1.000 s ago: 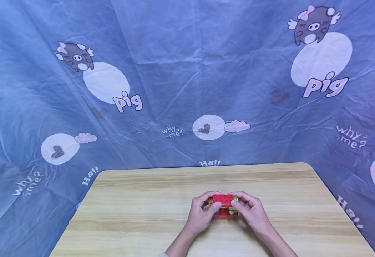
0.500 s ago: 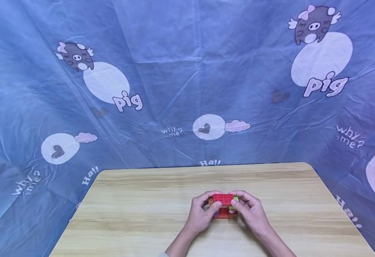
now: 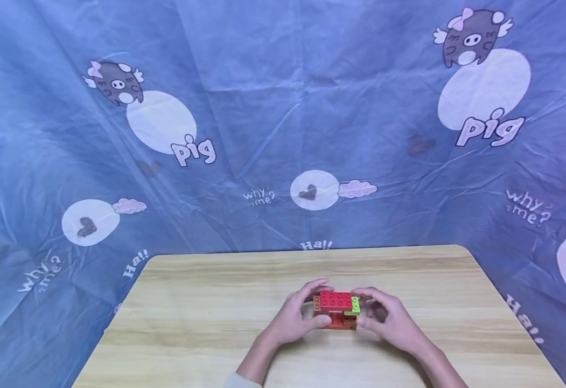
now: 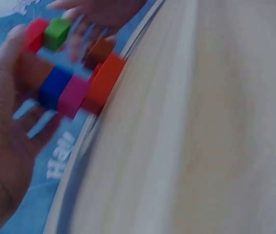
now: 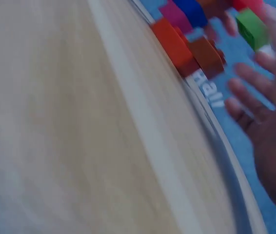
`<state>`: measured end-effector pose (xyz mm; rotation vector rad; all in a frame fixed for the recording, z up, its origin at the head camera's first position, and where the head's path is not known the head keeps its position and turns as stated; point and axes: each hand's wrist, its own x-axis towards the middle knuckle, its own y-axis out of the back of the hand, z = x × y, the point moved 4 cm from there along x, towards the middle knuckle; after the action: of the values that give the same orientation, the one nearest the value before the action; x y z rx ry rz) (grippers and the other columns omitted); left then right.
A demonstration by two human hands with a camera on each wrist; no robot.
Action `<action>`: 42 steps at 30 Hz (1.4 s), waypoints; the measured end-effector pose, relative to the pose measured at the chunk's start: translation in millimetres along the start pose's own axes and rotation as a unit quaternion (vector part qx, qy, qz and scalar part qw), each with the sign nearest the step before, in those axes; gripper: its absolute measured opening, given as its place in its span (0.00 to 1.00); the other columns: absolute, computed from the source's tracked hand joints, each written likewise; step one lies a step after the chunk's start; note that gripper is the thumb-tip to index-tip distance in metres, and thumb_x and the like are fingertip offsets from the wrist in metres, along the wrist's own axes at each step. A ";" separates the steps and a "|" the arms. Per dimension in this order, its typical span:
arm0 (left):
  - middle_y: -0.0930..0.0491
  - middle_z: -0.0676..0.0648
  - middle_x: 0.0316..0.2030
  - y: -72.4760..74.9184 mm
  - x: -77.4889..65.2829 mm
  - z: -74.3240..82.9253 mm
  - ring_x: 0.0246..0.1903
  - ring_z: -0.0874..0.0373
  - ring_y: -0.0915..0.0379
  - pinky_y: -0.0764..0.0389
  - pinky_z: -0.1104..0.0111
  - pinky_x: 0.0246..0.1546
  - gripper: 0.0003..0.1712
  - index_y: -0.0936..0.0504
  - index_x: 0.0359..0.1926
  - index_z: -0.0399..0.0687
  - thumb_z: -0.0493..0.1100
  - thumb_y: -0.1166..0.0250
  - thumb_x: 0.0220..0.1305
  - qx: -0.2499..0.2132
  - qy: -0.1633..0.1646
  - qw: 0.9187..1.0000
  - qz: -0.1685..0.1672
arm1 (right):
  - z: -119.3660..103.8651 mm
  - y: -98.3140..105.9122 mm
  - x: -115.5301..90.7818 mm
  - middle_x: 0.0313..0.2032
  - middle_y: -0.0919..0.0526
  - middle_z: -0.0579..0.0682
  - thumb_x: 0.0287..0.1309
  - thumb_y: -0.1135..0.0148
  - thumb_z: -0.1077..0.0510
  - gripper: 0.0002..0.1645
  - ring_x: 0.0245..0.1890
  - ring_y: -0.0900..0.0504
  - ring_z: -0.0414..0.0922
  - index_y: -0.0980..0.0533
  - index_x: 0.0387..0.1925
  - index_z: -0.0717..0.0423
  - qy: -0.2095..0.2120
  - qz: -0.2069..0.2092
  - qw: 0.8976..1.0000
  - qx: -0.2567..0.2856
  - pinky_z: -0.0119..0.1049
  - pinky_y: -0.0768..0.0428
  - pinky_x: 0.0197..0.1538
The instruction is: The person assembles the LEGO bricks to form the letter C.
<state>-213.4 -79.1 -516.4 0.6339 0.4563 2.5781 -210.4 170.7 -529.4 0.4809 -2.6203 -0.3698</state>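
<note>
A small structure of toy building bricks stands on the wooden table [image 3: 224, 312], between both hands. Its top is a red brick [image 3: 336, 300], spanning a brown brick [image 4: 32, 69] column and a lime green brick [image 5: 251, 29]. Under the brown one sit a blue brick [image 4: 55, 87] and a magenta brick [image 4: 73, 95], above an orange-red base brick [image 4: 104, 84]. Another brown brick [image 5: 207, 56] lies at the base's right end. My left hand [image 3: 292, 317] surrounds the left side with spread, relaxed fingers, thumb near the front. My right hand [image 3: 394, 323] is loosely spread beside the right side.
A blue cloth backdrop [image 3: 244, 134] with pig prints and lettering rises behind the table and along both sides. The table's far edge [image 3: 263, 253] lies just beyond the bricks.
Both thumbs have left the top red brick and slid down and outward. The hands have spread apart, uncovering more of the structure, which stays about where it was.
</note>
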 end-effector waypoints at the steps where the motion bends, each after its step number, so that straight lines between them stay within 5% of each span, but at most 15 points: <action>1: 0.20 0.54 0.64 3.0 -0.8 -0.9 0.61 0.59 0.21 0.20 0.59 0.65 0.42 0.32 0.76 0.59 0.45 0.24 0.65 0.012 0.007 1.000 -0.016 | 2.3 0.8 -1.6 0.44 0.15 0.51 0.58 0.22 0.63 0.31 0.34 0.18 0.46 0.21 0.63 0.49 -0.007 -0.011 1.000 -0.021 0.34 0.16 0.34; 6: 0.19 0.57 0.56 14.3 -3.8 -4.8 0.51 0.64 0.20 0.15 0.61 0.57 0.34 0.24 0.69 0.56 0.46 0.23 0.64 0.043 0.015 0.999 -0.024 | 6.3 -0.9 -3.1 0.36 0.15 0.47 0.54 0.17 0.55 0.33 0.28 0.22 0.43 0.22 0.59 0.44 -0.021 -0.044 0.998 -0.050 0.32 0.22 0.28; 12: 0.16 0.51 0.49 17.7 -3.6 -10.0 0.45 0.62 0.17 0.12 0.66 0.50 0.31 0.22 0.68 0.49 0.44 0.24 0.65 0.001 0.072 0.997 0.040 | 7.2 -4.1 -0.6 0.36 0.13 0.46 0.57 0.20 0.61 0.23 0.28 0.19 0.40 0.23 0.50 0.52 0.003 -0.022 1.000 -0.017 0.31 0.21 0.26; 15: 0.15 0.49 0.47 18.0 -3.3 -12.4 0.43 0.61 0.16 0.12 0.67 0.48 0.32 0.24 0.69 0.49 0.45 0.25 0.67 -0.006 0.103 0.992 0.073 | 6.7 -8.2 -0.9 0.37 0.14 0.46 0.54 0.18 0.58 0.27 0.28 0.20 0.41 0.23 0.52 0.55 0.014 -0.015 0.999 -0.038 0.31 0.21 0.27; 20: 0.13 0.49 0.44 17.1 -3.9 -16.5 0.39 0.62 0.14 0.12 0.68 0.46 0.26 0.22 0.66 0.50 0.47 0.27 0.70 0.015 0.147 0.983 0.106 | 0.3 -21.2 0.6 0.47 0.15 0.42 0.46 0.13 0.51 0.38 0.40 0.17 0.39 0.21 0.58 0.53 0.032 -0.023 0.992 -0.121 0.34 0.15 0.41; 25: 0.12 0.49 0.42 17.1 -6.3 -18.5 0.35 0.64 0.16 0.13 0.70 0.40 0.19 0.18 0.60 0.50 0.47 0.28 0.71 0.027 0.184 0.975 0.123 | -5.6 -32.0 2.4 0.51 0.17 0.34 0.45 0.12 0.48 0.34 0.51 0.18 0.37 0.18 0.54 0.47 0.045 -0.013 0.977 -0.209 0.42 0.14 0.56; 33: 0.15 0.48 0.41 17.0 -7.4 -22.3 0.36 0.65 0.20 0.16 0.72 0.41 0.18 0.15 0.57 0.45 0.45 0.28 0.70 0.079 0.180 0.973 0.119 | -4.5 -34.1 0.9 0.49 0.16 0.30 0.46 0.13 0.47 0.29 0.52 0.18 0.35 0.16 0.51 0.43 0.031 -0.006 0.974 -0.226 0.44 0.15 0.58; 42: 0.21 0.49 0.35 17.3 -10.8 -23.9 0.30 0.67 0.31 0.24 0.76 0.30 0.20 0.12 0.54 0.38 0.46 0.26 0.68 0.127 0.170 0.972 0.103 | -1.5 -39.0 -2.6 0.47 0.17 0.26 0.56 0.21 0.37 0.24 0.49 0.19 0.34 0.17 0.51 0.39 0.002 -0.036 0.975 -0.218 0.42 0.15 0.57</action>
<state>-222.7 -103.9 -533.2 0.3301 0.8873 2.8647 -197.0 136.2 -542.0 0.4224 -2.4195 -0.9389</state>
